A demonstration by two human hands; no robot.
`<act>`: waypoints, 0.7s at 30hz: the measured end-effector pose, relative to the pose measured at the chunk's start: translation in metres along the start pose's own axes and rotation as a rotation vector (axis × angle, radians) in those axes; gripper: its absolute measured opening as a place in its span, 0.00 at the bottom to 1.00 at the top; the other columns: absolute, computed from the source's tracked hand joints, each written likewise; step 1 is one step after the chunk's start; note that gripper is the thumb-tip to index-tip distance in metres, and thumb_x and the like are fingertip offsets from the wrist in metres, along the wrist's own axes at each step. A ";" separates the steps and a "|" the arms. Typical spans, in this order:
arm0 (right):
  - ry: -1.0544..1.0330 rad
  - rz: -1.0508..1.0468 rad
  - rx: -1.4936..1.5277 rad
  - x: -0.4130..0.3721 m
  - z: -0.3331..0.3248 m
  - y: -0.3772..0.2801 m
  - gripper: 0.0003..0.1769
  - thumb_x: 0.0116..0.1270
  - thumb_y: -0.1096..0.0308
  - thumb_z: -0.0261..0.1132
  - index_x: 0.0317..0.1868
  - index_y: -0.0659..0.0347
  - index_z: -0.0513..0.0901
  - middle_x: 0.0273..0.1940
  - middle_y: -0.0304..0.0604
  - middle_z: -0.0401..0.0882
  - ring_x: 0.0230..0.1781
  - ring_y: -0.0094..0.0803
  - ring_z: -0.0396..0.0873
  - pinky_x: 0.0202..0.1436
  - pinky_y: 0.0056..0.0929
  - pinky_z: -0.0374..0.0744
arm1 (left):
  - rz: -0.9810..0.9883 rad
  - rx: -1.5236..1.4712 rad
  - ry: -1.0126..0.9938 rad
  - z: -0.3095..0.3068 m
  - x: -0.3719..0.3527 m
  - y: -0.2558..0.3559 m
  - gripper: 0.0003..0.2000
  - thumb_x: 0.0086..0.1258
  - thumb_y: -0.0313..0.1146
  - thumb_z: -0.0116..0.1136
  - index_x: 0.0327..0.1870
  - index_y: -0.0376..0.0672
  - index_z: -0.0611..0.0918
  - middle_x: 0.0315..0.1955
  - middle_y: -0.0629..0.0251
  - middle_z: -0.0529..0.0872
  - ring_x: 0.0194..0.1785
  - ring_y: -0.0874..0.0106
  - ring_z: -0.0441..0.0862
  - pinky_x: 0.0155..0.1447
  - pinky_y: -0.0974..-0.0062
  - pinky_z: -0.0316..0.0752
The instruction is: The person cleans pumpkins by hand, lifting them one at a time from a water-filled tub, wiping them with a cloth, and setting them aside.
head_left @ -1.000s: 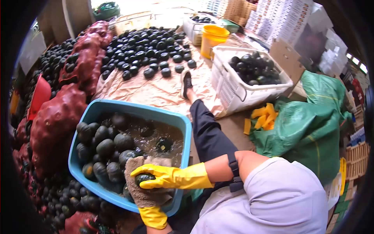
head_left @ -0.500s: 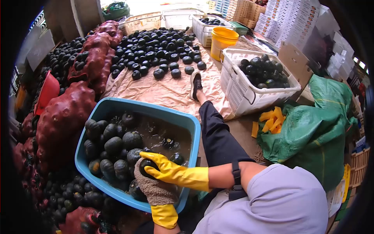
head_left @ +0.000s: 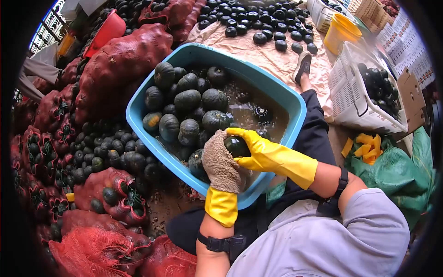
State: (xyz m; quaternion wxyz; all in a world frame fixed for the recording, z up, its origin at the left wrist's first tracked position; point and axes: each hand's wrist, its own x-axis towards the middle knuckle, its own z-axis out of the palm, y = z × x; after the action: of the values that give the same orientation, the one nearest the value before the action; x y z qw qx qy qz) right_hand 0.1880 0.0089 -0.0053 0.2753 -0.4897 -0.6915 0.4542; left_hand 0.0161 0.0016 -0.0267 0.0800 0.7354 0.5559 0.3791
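Note:
A small dark green pumpkin is held between my two hands over the near side of a blue tub. My left hand wears a brown fluffy mitt over a yellow glove and presses against the pumpkin's left side, its fingers hidden by the mitt. My right hand, in a yellow rubber glove, is closed round the pumpkin's right side. Murky water fills part of the tub. Several wet pumpkins are piled in its left half, and a few float on the right.
Red mesh sacks and loose pumpkins crowd the left. Many pumpkins lie on a tan sheet at the back. A white crate, yellow bucket and green sack stand to the right.
The view has swung left, so the tub and hands appear further right and more sacks show. Both hands still hold the pumpkin, which has turned to show more of its side.

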 end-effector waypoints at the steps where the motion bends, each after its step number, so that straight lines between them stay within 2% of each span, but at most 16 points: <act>1: -0.076 0.008 -0.074 -0.001 -0.005 -0.012 0.42 0.70 0.59 0.77 0.82 0.48 0.70 0.76 0.57 0.74 0.77 0.52 0.74 0.81 0.44 0.72 | -0.006 -0.097 -0.105 -0.013 0.002 -0.005 0.41 0.47 0.45 0.82 0.66 0.43 0.81 0.57 0.49 0.88 0.62 0.45 0.86 0.74 0.55 0.77; 2: -0.134 0.097 -0.007 -0.001 -0.013 -0.033 0.39 0.74 0.53 0.74 0.81 0.50 0.71 0.77 0.53 0.73 0.77 0.45 0.74 0.81 0.43 0.72 | -0.009 -0.192 -0.203 -0.022 0.005 -0.013 0.43 0.44 0.47 0.82 0.67 0.43 0.81 0.56 0.49 0.88 0.61 0.44 0.86 0.74 0.54 0.77; 4: -0.187 0.065 0.509 0.009 0.002 -0.008 0.39 0.79 0.46 0.69 0.82 0.53 0.70 0.75 0.47 0.75 0.75 0.37 0.74 0.80 0.39 0.72 | 0.050 -0.121 -0.080 -0.005 -0.005 -0.031 0.36 0.46 0.44 0.82 0.61 0.44 0.82 0.52 0.53 0.88 0.58 0.48 0.87 0.69 0.56 0.80; 6: 0.143 0.265 0.819 0.009 0.038 -0.013 0.38 0.83 0.41 0.65 0.81 0.57 0.70 0.69 0.45 0.80 0.70 0.35 0.77 0.78 0.35 0.73 | -0.031 -0.007 0.019 0.016 -0.003 -0.019 0.27 0.52 0.38 0.79 0.56 0.44 0.85 0.50 0.56 0.90 0.56 0.52 0.88 0.64 0.61 0.82; 7: 0.202 0.263 0.639 0.014 0.042 0.002 0.39 0.82 0.43 0.67 0.82 0.57 0.70 0.69 0.47 0.80 0.70 0.38 0.79 0.77 0.36 0.74 | -0.184 -0.318 0.106 0.007 0.003 0.001 0.22 0.57 0.34 0.75 0.54 0.43 0.86 0.49 0.56 0.91 0.57 0.52 0.89 0.65 0.60 0.82; 8: 0.261 0.263 0.461 0.016 0.042 0.010 0.39 0.81 0.46 0.68 0.82 0.57 0.69 0.69 0.49 0.81 0.70 0.40 0.80 0.76 0.38 0.75 | -0.315 -0.473 0.042 0.017 0.007 0.000 0.24 0.57 0.33 0.75 0.57 0.43 0.86 0.50 0.53 0.91 0.57 0.50 0.89 0.65 0.60 0.82; 10: -0.025 0.005 -0.025 0.026 0.009 0.026 0.43 0.76 0.51 0.74 0.84 0.57 0.67 0.71 0.54 0.79 0.73 0.46 0.79 0.77 0.42 0.76 | -0.323 -0.287 0.058 0.019 0.005 -0.001 0.27 0.56 0.34 0.76 0.60 0.42 0.85 0.53 0.50 0.90 0.59 0.49 0.88 0.68 0.57 0.81; 11: 0.091 -0.104 -0.034 0.010 0.002 0.003 0.45 0.72 0.57 0.76 0.84 0.55 0.66 0.73 0.58 0.77 0.75 0.48 0.77 0.79 0.43 0.74 | -0.101 -0.211 0.078 0.009 0.007 -0.003 0.31 0.53 0.38 0.78 0.62 0.42 0.84 0.55 0.49 0.89 0.62 0.48 0.87 0.72 0.55 0.79; 12: 0.024 -0.068 -0.036 0.003 0.002 -0.001 0.44 0.73 0.56 0.76 0.84 0.52 0.66 0.74 0.58 0.75 0.75 0.48 0.77 0.80 0.43 0.73 | -0.031 -0.119 -0.026 -0.006 0.004 -0.001 0.33 0.52 0.41 0.79 0.62 0.42 0.84 0.55 0.50 0.89 0.63 0.47 0.86 0.73 0.54 0.78; 14: -0.028 0.001 0.034 0.002 -0.002 -0.013 0.43 0.73 0.57 0.76 0.84 0.49 0.68 0.73 0.53 0.77 0.74 0.46 0.77 0.80 0.42 0.73 | 0.063 -0.202 -0.044 -0.021 0.006 -0.018 0.32 0.52 0.42 0.78 0.61 0.42 0.84 0.54 0.50 0.89 0.61 0.47 0.86 0.70 0.56 0.80; 16: -0.055 0.205 0.475 0.009 -0.002 -0.011 0.44 0.68 0.58 0.81 0.80 0.51 0.71 0.66 0.56 0.81 0.72 0.46 0.79 0.77 0.45 0.76 | -0.059 -0.132 -0.231 -0.011 0.012 -0.023 0.32 0.51 0.35 0.78 0.61 0.42 0.84 0.56 0.48 0.88 0.62 0.48 0.86 0.70 0.60 0.80; 17: 0.033 0.250 1.044 0.011 0.023 0.007 0.42 0.68 0.57 0.83 0.78 0.51 0.73 0.66 0.50 0.81 0.70 0.39 0.79 0.75 0.41 0.78 | -0.068 -0.187 -0.188 -0.004 0.014 -0.015 0.32 0.51 0.34 0.78 0.62 0.42 0.84 0.56 0.48 0.88 0.62 0.48 0.86 0.70 0.61 0.80; 18: 0.241 0.214 0.891 0.018 0.042 0.027 0.42 0.67 0.56 0.84 0.77 0.52 0.74 0.67 0.48 0.81 0.68 0.33 0.80 0.71 0.37 0.80 | -0.077 -0.246 -0.145 0.005 0.016 -0.004 0.32 0.50 0.32 0.78 0.62 0.42 0.84 0.57 0.48 0.88 0.62 0.48 0.86 0.70 0.62 0.80; 19: 0.262 0.209 0.690 0.019 0.034 0.031 0.43 0.66 0.55 0.85 0.76 0.53 0.74 0.66 0.48 0.82 0.66 0.33 0.81 0.70 0.36 0.81 | -0.256 -0.347 -0.001 0.015 0.009 0.006 0.32 0.52 0.29 0.78 0.64 0.42 0.83 0.57 0.50 0.89 0.63 0.47 0.86 0.70 0.61 0.80; 20: 0.282 0.208 0.492 0.017 0.026 0.034 0.44 0.65 0.54 0.86 0.76 0.54 0.75 0.65 0.48 0.82 0.65 0.33 0.82 0.69 0.36 0.81 | -0.206 -0.271 -0.006 0.021 0.008 0.008 0.35 0.52 0.31 0.79 0.67 0.42 0.82 0.57 0.50 0.88 0.63 0.46 0.85 0.70 0.60 0.79; 21: 0.194 0.267 0.459 0.009 0.011 0.038 0.44 0.64 0.53 0.86 0.75 0.54 0.75 0.64 0.48 0.83 0.64 0.33 0.82 0.69 0.36 0.82 | -0.121 -0.133 -0.055 0.020 0.004 0.008 0.32 0.52 0.31 0.79 0.63 0.42 0.83 0.55 0.50 0.89 0.62 0.46 0.86 0.69 0.59 0.80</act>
State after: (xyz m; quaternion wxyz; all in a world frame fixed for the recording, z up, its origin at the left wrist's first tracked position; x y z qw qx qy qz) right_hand 0.1921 0.0175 -0.0452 0.3817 -0.5426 -0.4701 0.5822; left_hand 0.0357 0.0085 -0.0344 0.1666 0.7036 0.5705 0.3894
